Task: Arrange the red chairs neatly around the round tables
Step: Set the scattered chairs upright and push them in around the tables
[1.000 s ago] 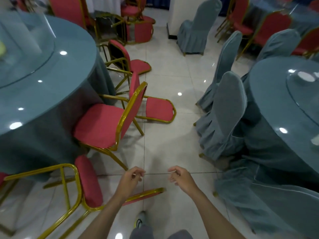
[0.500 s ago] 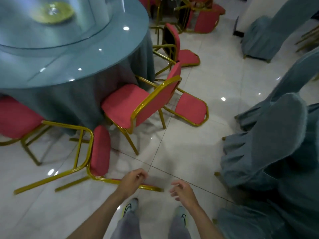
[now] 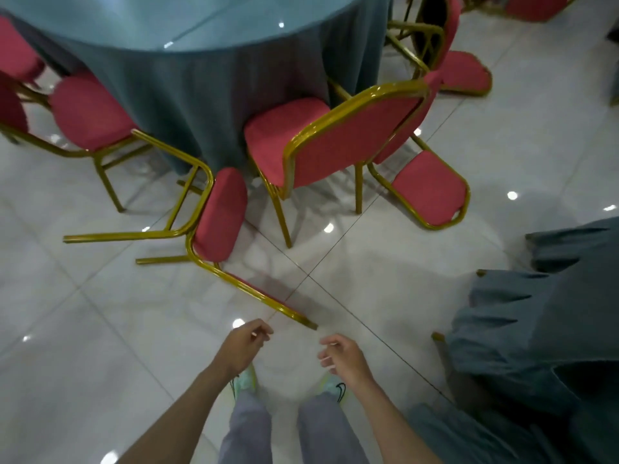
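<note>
A person's left hand (image 3: 243, 344) and right hand (image 3: 345, 354) are hovering over the white tiled floor (image 3: 83, 329). Their fingers are loosely curled and gripping nothing, and both are stopping just short of the gold frame tip of a toppled red chair (image 3: 219, 214). That chair is lying on its side with its legs pointing left. Its back is showing only edge-on, so the padding there is hard to make out. Below the hands, pale green shoes (image 3: 248, 380) are peeking out, partly hidden by the forearms. Just beyond the toppled chair, an upright red chair (image 3: 335, 145) is standing with its seat tucked against the teal cloth of the round table (image 3: 217, 88), whose glassy tabletop (image 3: 134, 18) is being cut off by the top edge. Behind it, a second fallen chair (image 3: 430, 189) appears to be resting on its back. Another red chair (image 3: 88, 112) is standing at the table's left. At right, grey-blue covered chairs (image 3: 536, 329) are running out of view.
</note>
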Motion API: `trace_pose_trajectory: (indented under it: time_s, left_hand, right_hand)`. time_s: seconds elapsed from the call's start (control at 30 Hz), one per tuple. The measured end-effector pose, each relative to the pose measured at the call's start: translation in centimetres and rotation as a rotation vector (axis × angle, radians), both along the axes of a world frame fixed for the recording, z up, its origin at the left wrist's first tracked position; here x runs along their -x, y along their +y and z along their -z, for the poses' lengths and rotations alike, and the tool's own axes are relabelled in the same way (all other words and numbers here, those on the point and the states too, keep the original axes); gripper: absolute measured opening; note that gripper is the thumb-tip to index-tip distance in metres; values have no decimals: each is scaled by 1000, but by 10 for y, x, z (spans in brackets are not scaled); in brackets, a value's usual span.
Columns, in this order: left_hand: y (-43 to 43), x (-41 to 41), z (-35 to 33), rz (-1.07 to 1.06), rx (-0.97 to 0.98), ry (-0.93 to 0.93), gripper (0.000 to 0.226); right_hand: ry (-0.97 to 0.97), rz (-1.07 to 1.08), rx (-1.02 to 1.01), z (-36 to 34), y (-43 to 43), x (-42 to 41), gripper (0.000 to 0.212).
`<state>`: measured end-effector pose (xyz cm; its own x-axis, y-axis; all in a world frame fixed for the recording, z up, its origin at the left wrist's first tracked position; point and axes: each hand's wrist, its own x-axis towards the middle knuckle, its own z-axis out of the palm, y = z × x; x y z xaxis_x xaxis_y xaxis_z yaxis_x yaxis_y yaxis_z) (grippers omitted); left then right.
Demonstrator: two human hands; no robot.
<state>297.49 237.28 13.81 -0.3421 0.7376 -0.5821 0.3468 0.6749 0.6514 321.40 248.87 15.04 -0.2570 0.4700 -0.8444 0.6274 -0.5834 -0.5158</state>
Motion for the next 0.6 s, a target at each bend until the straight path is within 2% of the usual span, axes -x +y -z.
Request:
trace_pose_trajectory:
  time_s: [0.2, 0.43, 0.6]
  left_hand:
    - [-15, 3, 60, 24, 83, 21, 30]
    - [-37, 6, 136, 243, 201, 118, 26]
    - [-23, 6, 174, 257, 109, 189, 29]
  right_hand:
    - [-103, -69, 33, 67, -6, -1, 24]
    - [-222, -279, -36, 133, -6, 9, 29]
    - [-217, -316, -91, 184, 10, 26, 34]
